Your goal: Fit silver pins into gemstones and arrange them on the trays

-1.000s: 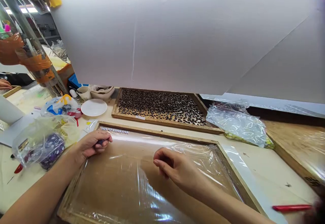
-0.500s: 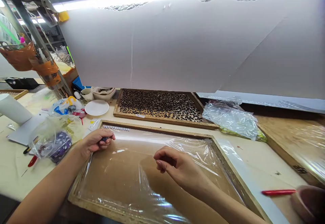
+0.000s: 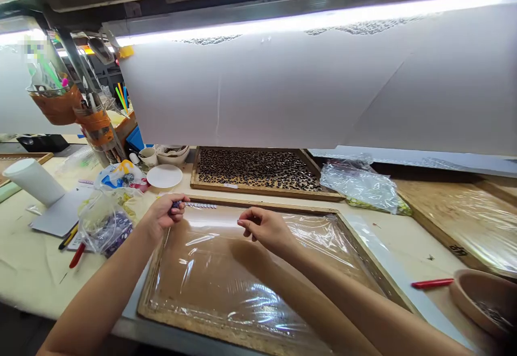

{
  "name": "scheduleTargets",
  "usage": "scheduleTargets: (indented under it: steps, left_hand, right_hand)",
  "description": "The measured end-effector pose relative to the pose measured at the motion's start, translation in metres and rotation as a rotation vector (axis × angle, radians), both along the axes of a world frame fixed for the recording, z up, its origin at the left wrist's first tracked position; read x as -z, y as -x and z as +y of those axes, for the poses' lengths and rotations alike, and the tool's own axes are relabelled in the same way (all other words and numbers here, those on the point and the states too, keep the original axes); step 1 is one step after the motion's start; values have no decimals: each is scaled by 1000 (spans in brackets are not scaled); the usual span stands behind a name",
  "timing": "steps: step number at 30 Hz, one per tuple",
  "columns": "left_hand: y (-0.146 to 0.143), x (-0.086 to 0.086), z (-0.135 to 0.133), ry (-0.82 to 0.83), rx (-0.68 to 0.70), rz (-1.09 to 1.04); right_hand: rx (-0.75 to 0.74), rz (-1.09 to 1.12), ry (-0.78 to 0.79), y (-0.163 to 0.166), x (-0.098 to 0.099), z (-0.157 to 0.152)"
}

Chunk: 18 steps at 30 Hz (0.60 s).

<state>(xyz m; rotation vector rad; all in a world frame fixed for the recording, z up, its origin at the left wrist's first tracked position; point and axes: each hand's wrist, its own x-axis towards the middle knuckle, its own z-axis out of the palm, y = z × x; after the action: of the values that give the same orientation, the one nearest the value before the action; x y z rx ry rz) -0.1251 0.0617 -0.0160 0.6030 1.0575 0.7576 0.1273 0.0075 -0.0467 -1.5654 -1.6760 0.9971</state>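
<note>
My left hand [image 3: 167, 216] is closed over the far left corner of a wooden-framed tray [image 3: 181, 321]. A small dark purple thing [image 3: 175, 205] shows between its fingers; its kind is hard to tell. My right hand [image 3: 264, 229] hovers above the middle of the tray, thumb and fingertips pinched together. Whatever they hold, if anything, is too small to make out. Clear plastic film [image 3: 226, 270] covers the tray's brown board. Along the far left edge runs a row of small pale purple pieces [image 3: 202, 205], near my left hand.
Behind stands a second tray [image 3: 258, 170] of small dark pieces, under a white hanging panel [image 3: 262, 97]. Bags [image 3: 107, 221], a white plate [image 3: 165, 176] and a paper roll [image 3: 34, 181] lie left. A red pen [image 3: 432, 283] and clay bowl [image 3: 480, 297] sit right.
The view has shifted, so the tray shows further right and more of the clay bowl is visible. My right hand has moved toward the tray's far edge, still pinched; my left hand stays closed.
</note>
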Motion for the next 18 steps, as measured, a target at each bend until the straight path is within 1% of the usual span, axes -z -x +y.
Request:
scheduleTargets:
  steps: [3,5,8,13,18]
  left_hand:
    - [-23,4,0,81,82,2]
    - [-35,7,0,124,137,-3]
    - [-45,11,0,156,174,-15]
    - [-43,14,-15,155,141,-34]
    - [-38,17,-34,140,89,-79]
  right_hand:
    - [-38,-110,-89,7,3,18]
    - [-46,-154,-120,11,7,27]
    - [-52,-229,-175,15,13,35]
    - [-71,-321,-231,10,18,39]
    - [-123,-337,-251,2,21,42]
